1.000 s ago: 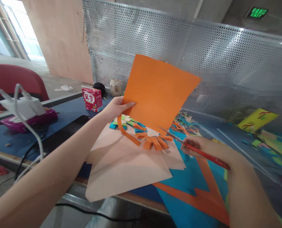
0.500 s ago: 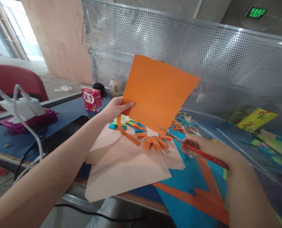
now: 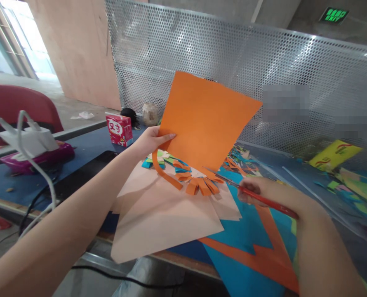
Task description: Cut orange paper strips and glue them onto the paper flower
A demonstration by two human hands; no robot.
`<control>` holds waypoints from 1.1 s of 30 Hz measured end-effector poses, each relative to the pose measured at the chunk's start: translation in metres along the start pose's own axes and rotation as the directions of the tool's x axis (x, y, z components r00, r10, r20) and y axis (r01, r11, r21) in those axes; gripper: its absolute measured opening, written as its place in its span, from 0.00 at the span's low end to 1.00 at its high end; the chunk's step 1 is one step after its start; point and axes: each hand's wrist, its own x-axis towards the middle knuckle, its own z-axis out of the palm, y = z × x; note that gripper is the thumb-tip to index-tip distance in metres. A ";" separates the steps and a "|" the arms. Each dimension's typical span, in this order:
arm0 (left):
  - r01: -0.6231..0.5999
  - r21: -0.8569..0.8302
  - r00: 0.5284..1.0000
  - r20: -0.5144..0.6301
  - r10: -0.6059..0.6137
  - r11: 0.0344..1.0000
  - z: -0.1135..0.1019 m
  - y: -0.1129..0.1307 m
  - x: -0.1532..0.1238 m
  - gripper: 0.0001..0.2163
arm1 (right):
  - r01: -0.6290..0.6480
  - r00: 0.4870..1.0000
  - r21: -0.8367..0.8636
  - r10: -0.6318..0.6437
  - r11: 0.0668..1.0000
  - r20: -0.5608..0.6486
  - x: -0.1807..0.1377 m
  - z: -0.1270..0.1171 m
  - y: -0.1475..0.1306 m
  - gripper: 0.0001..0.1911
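Change noted: my right hand has edged the red-handled scissors forward; the blade tips now meet the lower edge of the orange sheet.

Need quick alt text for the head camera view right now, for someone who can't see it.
The left hand holds an orange paper sheet upright above the table while the right hand brings red-handled scissors to its lower edge. A partly cut orange strip curls down from the sheet over a peach sheet and coloured paper scraps.
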 end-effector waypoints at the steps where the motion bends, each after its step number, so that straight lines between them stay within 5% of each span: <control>1: -0.002 0.001 1.000 0.004 0.002 1.000 0.000 0.000 0.000 0.15 | -0.003 1.000 -0.007 0.003 1.000 0.001 0.000 0.000 0.001 0.17; 33: 0.036 0.023 0.999 0.000 -0.036 0.999 0.005 0.002 -0.002 0.16 | -0.031 0.999 -0.016 0.031 0.999 -0.024 -0.002 0.000 -0.013 0.16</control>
